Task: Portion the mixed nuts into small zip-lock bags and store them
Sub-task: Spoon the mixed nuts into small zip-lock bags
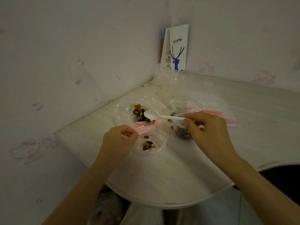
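White plastic spoon (151,114) lies level in the right hand (209,130), whose grip is closed on the end of the handle, pinched between thumb and fingers. The spoon's bowl looks empty and sits at the right edge of the mixed nuts (138,112) in the large clear bag (123,111). The left hand (119,138) has its grip pinched on the pink zip edge of a small zip-lock bag (159,140), at the left corner of its mouth. A few nuts lie in the bottom of this bag, which rests on the pale counter (162,176) just in front of the large one. Partly under the right hand sits a second small bag (180,132) holding dark nuts. A stack of empty zip-lock bags (227,117) lies further right, and a paper coffee bag (178,46) stands in the corner against the wall.
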